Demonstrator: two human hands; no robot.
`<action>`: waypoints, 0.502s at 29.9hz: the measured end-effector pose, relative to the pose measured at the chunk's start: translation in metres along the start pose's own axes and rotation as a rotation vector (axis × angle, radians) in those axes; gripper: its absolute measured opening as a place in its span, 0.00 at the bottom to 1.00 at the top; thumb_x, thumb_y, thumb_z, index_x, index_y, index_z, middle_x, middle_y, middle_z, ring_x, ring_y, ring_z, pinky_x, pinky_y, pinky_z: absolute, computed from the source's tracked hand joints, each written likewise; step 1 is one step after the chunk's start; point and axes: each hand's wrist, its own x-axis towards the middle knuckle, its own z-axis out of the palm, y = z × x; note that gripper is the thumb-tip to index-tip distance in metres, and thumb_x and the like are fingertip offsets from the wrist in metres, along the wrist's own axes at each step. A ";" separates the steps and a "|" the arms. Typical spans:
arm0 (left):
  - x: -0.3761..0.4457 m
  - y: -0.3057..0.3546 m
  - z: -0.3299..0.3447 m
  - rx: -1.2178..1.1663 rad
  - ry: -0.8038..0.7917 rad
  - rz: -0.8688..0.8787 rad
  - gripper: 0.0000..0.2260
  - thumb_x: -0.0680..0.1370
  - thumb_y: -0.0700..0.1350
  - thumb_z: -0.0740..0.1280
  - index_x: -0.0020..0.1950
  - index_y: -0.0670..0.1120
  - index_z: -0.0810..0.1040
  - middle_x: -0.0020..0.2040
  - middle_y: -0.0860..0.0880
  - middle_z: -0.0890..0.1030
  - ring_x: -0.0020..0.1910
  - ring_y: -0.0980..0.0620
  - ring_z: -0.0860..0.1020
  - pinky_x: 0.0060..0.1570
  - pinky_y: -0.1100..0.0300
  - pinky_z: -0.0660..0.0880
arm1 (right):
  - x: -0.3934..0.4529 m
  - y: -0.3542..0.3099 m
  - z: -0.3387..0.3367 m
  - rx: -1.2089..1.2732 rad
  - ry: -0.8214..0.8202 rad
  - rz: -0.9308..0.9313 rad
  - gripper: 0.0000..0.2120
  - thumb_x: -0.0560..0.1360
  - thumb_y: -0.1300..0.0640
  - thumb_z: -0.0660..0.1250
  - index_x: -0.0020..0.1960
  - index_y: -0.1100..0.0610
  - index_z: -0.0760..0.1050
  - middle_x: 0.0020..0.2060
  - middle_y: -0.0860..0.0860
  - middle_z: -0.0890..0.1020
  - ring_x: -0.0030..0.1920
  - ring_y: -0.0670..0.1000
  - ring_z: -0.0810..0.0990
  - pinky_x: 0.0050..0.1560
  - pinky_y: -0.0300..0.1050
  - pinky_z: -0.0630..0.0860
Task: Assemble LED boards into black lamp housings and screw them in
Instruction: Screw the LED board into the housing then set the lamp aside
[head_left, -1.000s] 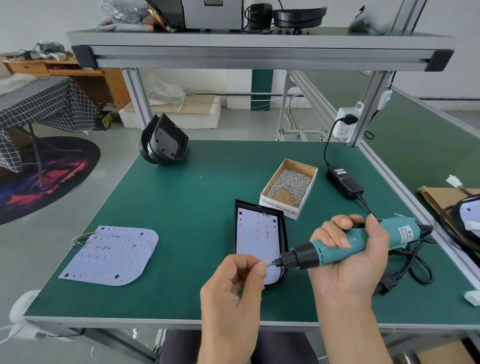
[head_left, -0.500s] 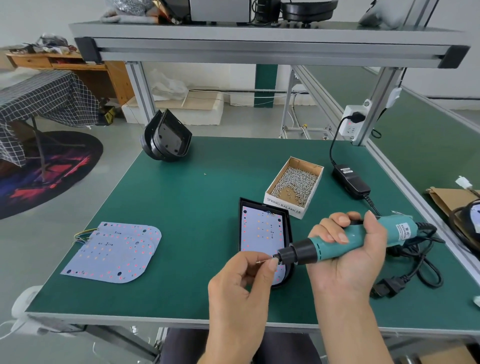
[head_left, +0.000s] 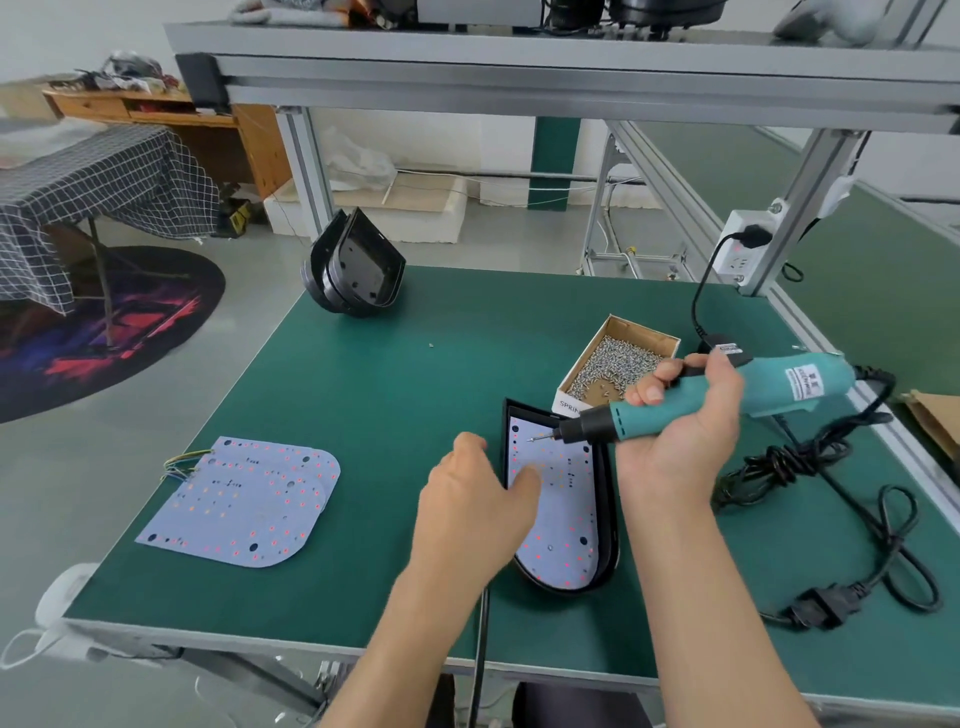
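Matt green table mat, glossy black plastic housing (cardboard screw box).

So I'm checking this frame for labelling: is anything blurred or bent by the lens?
Head view: the left hand is motion-smeared over the LED board; the right hand and screwdriver are a little soft; the wide angle tilts the shelf beam and frame posts; lighting is even, with no glare.

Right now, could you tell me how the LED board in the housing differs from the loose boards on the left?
The LED board in the housing sits framed by the black housing, under the left hand's thumb. The loose boards lie stacked, untouched, on the bare mat with wires showing. Both are pale, with rounded corners.
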 end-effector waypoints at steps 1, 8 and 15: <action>0.006 0.002 0.001 0.015 -0.045 -0.005 0.21 0.79 0.59 0.66 0.62 0.45 0.71 0.49 0.48 0.84 0.52 0.47 0.81 0.54 0.51 0.77 | 0.001 0.004 0.001 -0.023 0.002 -0.010 0.13 0.82 0.55 0.64 0.39 0.54 0.72 0.33 0.51 0.74 0.27 0.49 0.69 0.30 0.41 0.68; 0.022 -0.004 0.011 0.023 -0.103 -0.023 0.15 0.79 0.54 0.66 0.48 0.44 0.69 0.45 0.45 0.80 0.43 0.42 0.82 0.42 0.51 0.78 | 0.002 0.019 0.009 -0.172 -0.050 -0.086 0.11 0.78 0.57 0.67 0.37 0.55 0.72 0.30 0.54 0.75 0.25 0.52 0.69 0.29 0.41 0.67; 0.023 -0.006 0.013 -0.007 -0.071 0.007 0.14 0.79 0.52 0.67 0.44 0.45 0.65 0.42 0.45 0.77 0.42 0.41 0.82 0.37 0.53 0.74 | 0.002 0.021 0.012 -0.205 -0.123 -0.119 0.10 0.78 0.59 0.66 0.39 0.57 0.70 0.28 0.53 0.75 0.24 0.52 0.69 0.28 0.41 0.68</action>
